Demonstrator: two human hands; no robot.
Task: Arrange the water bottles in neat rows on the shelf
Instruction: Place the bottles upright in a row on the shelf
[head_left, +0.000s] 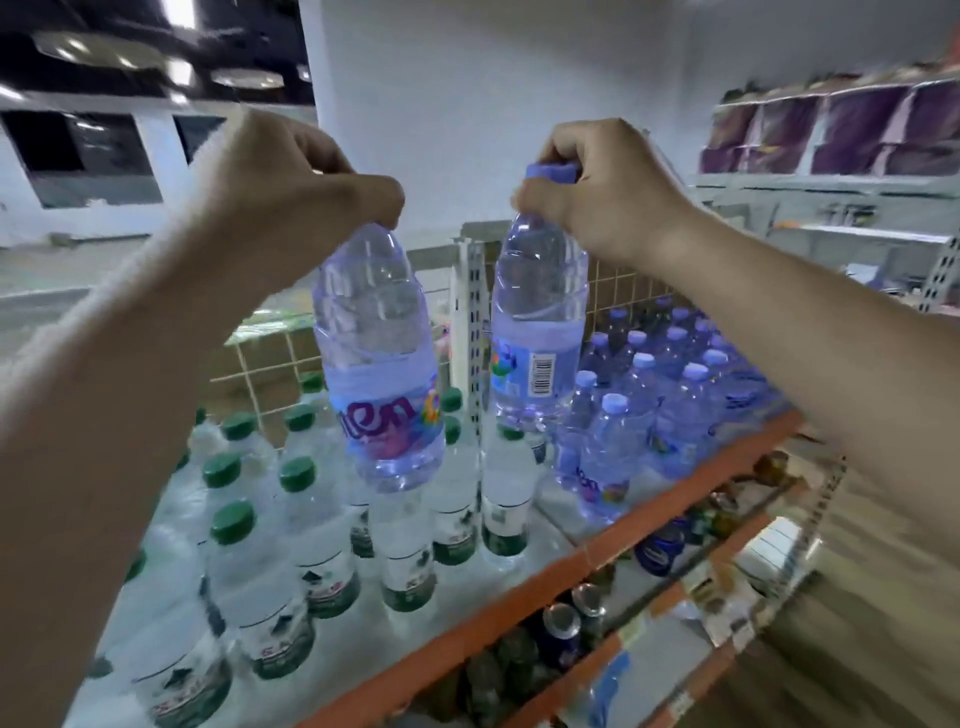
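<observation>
two bottles held up over the water shelf

shelving, a metal rack with an orange front edge (613, 545), fills the lower part of the view, tilted by the wide lens, with a white perforated upright post (467, 312) dividing its top level. left of the post stands a block of clear plastic bottles with green caps (296, 525), lined up in rows. right of the post sits a block of pale blue plastic bottles with lilac caps (649, 415), also in rows, reaching back to a wire grid panel (623, 286). lower levels hold dark cans and jars (566, 618), too blurred to name.

above the green-capped block, the left hand (291, 182) grips the neck of a large blue-tinted bottle with a pink and purple label (379, 364); the fingers curl over the top and hide the cap. this bottle hangs tilted, clear of those beneath it. the right hand (602, 192) pinches the lilac cap of a second blue-tinted bottle with a barcode label (540, 332), which hangs close to upright just beside the post.
</observation>
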